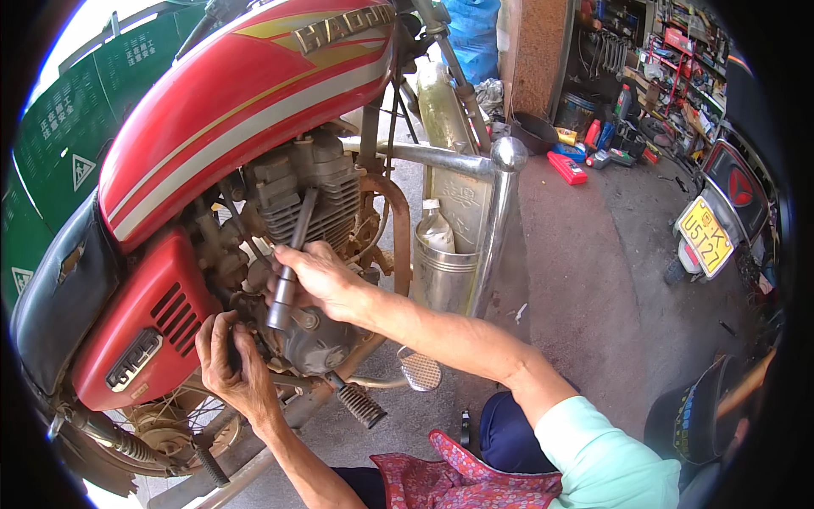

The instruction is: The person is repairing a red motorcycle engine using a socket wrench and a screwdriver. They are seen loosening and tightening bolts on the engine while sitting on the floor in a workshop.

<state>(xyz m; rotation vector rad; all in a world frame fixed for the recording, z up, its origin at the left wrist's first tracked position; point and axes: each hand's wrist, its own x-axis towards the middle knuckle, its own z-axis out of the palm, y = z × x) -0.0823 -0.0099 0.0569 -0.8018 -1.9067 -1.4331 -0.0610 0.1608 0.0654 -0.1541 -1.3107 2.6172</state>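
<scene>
Beside the engine (337, 212), metal tool (283, 295) clasped in right hand (317, 276), lower end near curled left hand (233, 363), left grip unclear.

Red motorcycle (229, 153) partly beyond the view's upper edge

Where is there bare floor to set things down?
The widest patch is the floor between the chrome guard bar and the yellow license plate; a smaller one lies between the rubber footpeg and floral apron. It is crowded by the plastic bottles and at the engine, where left hand and right hand work.
</scene>
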